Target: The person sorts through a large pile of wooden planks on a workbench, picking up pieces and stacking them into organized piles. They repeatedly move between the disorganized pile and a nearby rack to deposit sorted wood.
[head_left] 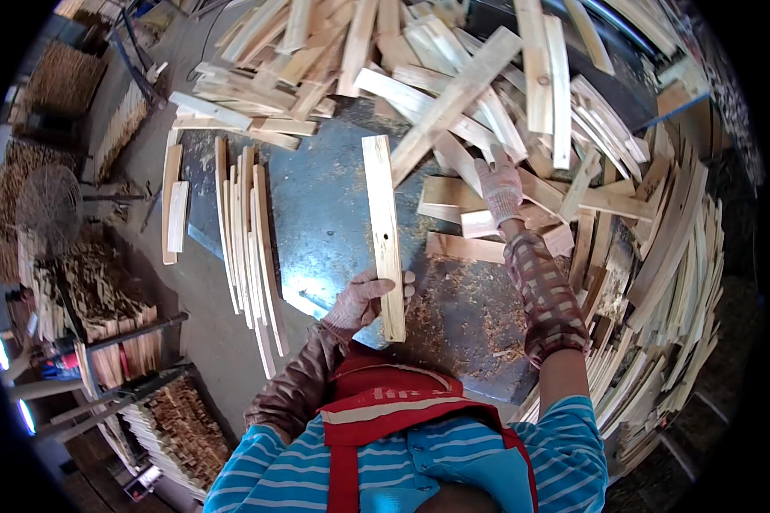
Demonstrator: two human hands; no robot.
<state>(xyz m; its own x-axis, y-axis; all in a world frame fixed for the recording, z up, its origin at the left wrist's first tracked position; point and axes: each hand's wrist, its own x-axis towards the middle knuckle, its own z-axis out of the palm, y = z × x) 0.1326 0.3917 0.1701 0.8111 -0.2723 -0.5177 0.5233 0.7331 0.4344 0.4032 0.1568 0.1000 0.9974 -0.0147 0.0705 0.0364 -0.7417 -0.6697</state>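
My left hand (358, 304), in a pale work glove, grips the lower part of a light wooden board (380, 201) held upright over the metal table (316, 205). A dark knot marks the middle of the board. Farther right, my gloved right hand (500, 186) reaches into the heap, its fingers stretched out over a short plank (459, 160). Whether the fingertips press on that plank is hard to tell. Several more short boards (466, 248) lie just below the right hand.
A tangled heap of planks (453, 94) covers the table's far side. Thin strips (246, 248) lie in a row over its left edge. Sawdust (470, 316) coats the near right. Stacked strips (667, 316) line the right side, and a round fan (50, 199) stands far left.
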